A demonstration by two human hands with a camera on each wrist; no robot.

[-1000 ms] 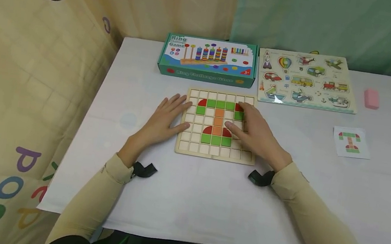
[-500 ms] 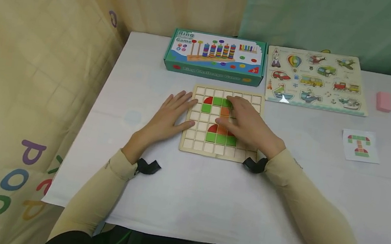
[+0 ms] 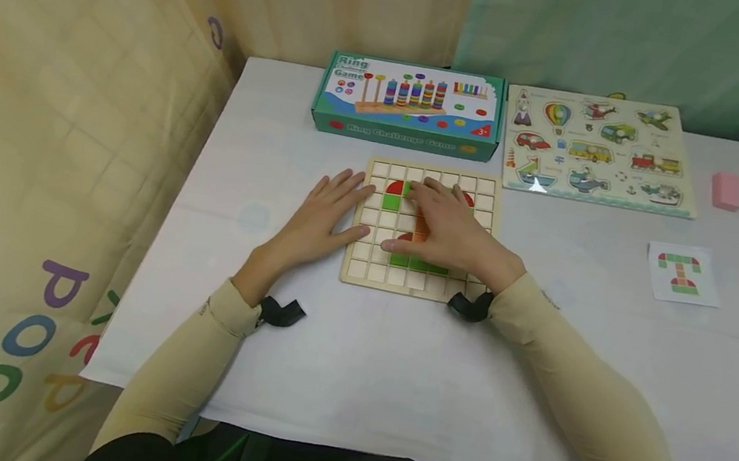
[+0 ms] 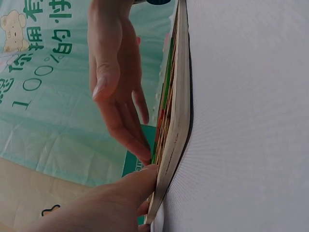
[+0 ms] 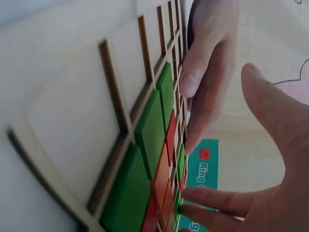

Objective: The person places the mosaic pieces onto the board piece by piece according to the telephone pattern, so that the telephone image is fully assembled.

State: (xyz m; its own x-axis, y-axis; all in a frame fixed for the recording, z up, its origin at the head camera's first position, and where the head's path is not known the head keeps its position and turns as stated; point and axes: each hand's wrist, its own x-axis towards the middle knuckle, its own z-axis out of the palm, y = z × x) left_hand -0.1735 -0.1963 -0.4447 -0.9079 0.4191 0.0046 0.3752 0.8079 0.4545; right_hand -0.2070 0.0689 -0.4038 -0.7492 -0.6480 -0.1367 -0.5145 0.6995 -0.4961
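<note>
A wooden grid board (image 3: pixel 364 271) lies on the table with green tiles (image 3: pixel 391 202), red rounded tiles (image 3: pixel 394 187) and orange tiles (image 3: pixel 421 227) set in its cells. My left hand (image 3: pixel 315 215) lies along the board's left side, fingers spread, thumb and fingertips at the rim. Over the middle of the board is my right hand (image 3: pixel 451 230), fingers extended and thumb apart, covering part of the pattern. In the right wrist view, its fingertips (image 5: pixel 188 195) are right at the far tiles, and nothing shows between thumb and fingers. The left thumb (image 4: pixel 142 181) meets the board edge in the left wrist view.
A green Ring Challenge Game box (image 3: pixel 404 137) and a vehicle picture puzzle (image 3: pixel 600 153) stand behind the board. To the right are a pink block (image 3: pixel 726 192) and a white card (image 3: pixel 684 275) printed with a tile pattern. Curtains hang behind the table.
My right hand has moved left across the board, from its right side to over the middle, uncovering a red tile at the upper right. My left hand stays at the left edge.
</note>
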